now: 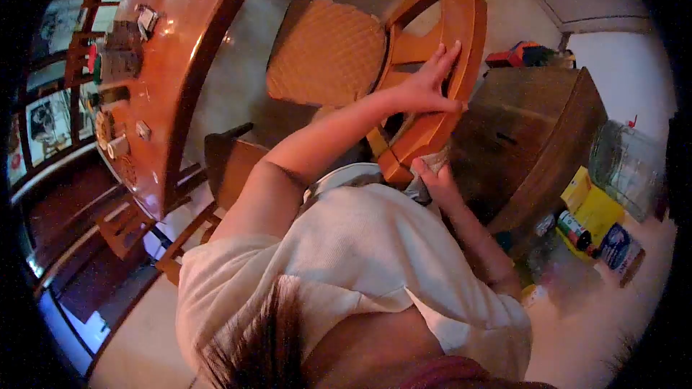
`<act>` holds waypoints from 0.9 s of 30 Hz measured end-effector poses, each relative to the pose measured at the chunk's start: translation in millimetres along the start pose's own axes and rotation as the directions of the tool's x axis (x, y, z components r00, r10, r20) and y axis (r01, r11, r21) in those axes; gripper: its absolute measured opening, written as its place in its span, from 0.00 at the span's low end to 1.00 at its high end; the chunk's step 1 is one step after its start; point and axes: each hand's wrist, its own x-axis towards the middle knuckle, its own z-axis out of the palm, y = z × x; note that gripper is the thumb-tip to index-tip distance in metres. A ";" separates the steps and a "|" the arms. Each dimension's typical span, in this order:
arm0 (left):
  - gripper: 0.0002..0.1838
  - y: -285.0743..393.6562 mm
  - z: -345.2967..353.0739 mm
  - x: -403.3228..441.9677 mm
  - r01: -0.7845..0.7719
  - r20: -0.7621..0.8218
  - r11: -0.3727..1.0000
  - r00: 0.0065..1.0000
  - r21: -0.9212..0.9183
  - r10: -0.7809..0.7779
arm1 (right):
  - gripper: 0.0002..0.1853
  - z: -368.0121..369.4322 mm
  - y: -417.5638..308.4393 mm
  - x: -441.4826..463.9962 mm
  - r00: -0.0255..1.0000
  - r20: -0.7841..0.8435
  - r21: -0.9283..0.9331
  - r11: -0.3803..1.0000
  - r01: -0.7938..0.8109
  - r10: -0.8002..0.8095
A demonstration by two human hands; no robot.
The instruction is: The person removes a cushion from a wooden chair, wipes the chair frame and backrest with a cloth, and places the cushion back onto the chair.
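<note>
A wooden chair with an orange-brown backrest (467, 29) and a quilted, padded seat (328, 50) stands in front of me. My left hand (429, 86) reaches across and rests on the backrest, thumb and fingers spread apart over its slats. Lower down, at the near end of that backrest, my right hand (436, 181) is closed on a crumpled, pale cloth (432, 163). The cloth touches the wood, and part of it is hidden by my fingers.
A glossy wooden table (162, 65) with small items stands at the left. Right of the chair is a dark wooden cabinet (530, 126) with colourful things on top. A yellow packet (595, 205), a bottle (574, 229) and a clear plastic container (627, 166) are beyond it.
</note>
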 end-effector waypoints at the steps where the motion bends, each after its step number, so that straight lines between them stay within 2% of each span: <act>1: 0.57 2.5 3.2 -4.2 0.002 0.005 0.997 1.000 0.075 -0.002 | 0.16 -2.5 7.2 -0.7 1.000 0.006 -0.024 1.000 0.006 -0.005; 3: 0.58 0.9 4.7 -13.4 0.031 -0.008 0.999 0.999 0.017 -0.031 | 0.20 -5.7 24.7 -1.6 0.983 -0.103 -0.028 0.989 0.147 -0.149; 4: 0.57 0.0 6.6 -14.2 0.036 -0.023 0.999 0.999 0.033 -0.035 | 0.20 -10.7 16.5 -3.5 0.984 -0.096 -0.051 0.988 0.145 -0.150; 6: 0.57 2.3 10.9 -13.2 0.041 -0.060 0.999 0.997 0.036 -0.039 | 0.27 -25.8 -15.2 -6.8 0.979 -0.189 -0.289 0.957 0.019 -0.077; 8: 0.57 4.8 7.9 -14.6 0.075 -0.049 0.997 0.996 0.030 -0.073 | 0.31 -53.2 -43.9 9.1 0.950 -0.307 -0.248 0.959 -0.138 0.057; 9: 0.57 5.4 7.4 -17.8 0.086 -0.066 0.996 0.994 0.029 -0.084 | 0.32 -61.8 -61.3 17.8 0.909 -0.416 -0.210 0.972 -0.102 0.005; 10: 0.56 7.7 9.7 -22.1 0.090 -0.088 0.995 0.993 0.046 -0.085 | 0.31 -87.9 -58.9 34.7 0.894 -0.425 -0.183 0.981 0.070 -0.143; 11: 0.56 11.0 13.3 -27.5 0.098 -0.115 0.993 0.989 0.062 -0.091 | 0.32 -110.9 -67.1 52.2 0.869 -0.434 -0.304 0.947 0.107 -0.237; 12: 0.56 18.5 17.7 -38.4 0.125 -0.143 0.991 0.983 0.058 -0.115 | 0.34 -137.3 -80.7 71.2 0.892 -0.405 -0.408 0.912 0.023 -0.203; 13: 0.57 30.4 23.1 -55.4 0.109 -0.140 0.985 0.986 0.132 -0.091 | 0.35 -152.8 -96.1 89.2 0.910 -0.379 -0.508 0.860 -0.053 -0.168; 14: 0.57 40.0 28.6 -71.8 0.093 -0.128 0.974 0.989 0.209 -0.067 | 0.37 -150.2 -114.7 104.5 0.919 -0.327 -0.407 0.910 0.074 -0.221; 15: 0.57 47.8 35.3 -87.7 0.122 -0.147 0.970 0.985 0.210 -0.092 | 0.38 -146.7 -131.5 120.5 0.918 -0.286 -0.287 0.938 0.193 -0.276; 17: 0.53 58.6 44.0 -108.6 0.200 -0.092 0.922 0.980 0.331 -0.179 | 0.37 -158.0 -148.9 168.5 0.879 -0.290 -0.369 0.892 0.263 -0.379; 19: 0.52 49.0 50.4 -115.5 0.267 -0.139 0.904 0.962 0.334 -0.233 | 0.37 -144.5 -175.5 200.3 0.935 -0.194 -0.380 0.902 0.206 -0.296; 21: 0.51 45.3 51.5 -117.6 0.329 -0.188 0.882 0.942 0.337 -0.280 | 0.39 -133.3 -174.1 237.5 0.952 -0.118 -0.427 0.880 0.208 -0.282; 23: 0.51 45.6 47.2 -119.1 0.317 -0.151 0.882 0.948 0.350 -0.281 | 0.41 -130.6 -175.6 260.4 0.960 -0.044 -0.473 0.853 0.222 -0.275; 25: 0.52 50.6 42.6 -121.8 0.308 -0.162 0.883 0.950 0.354 -0.267 | 0.43 -136.7 -178.8 269.9 0.970 0.147 -0.496 0.835 0.240 -0.191; 27: 0.50 52.1 42.0 -120.4 0.289 -0.155 0.897 0.956 0.334 -0.250 | 0.44 -135.1 -177.8 270.9 0.969 0.151 -0.515 0.821 0.246 -0.196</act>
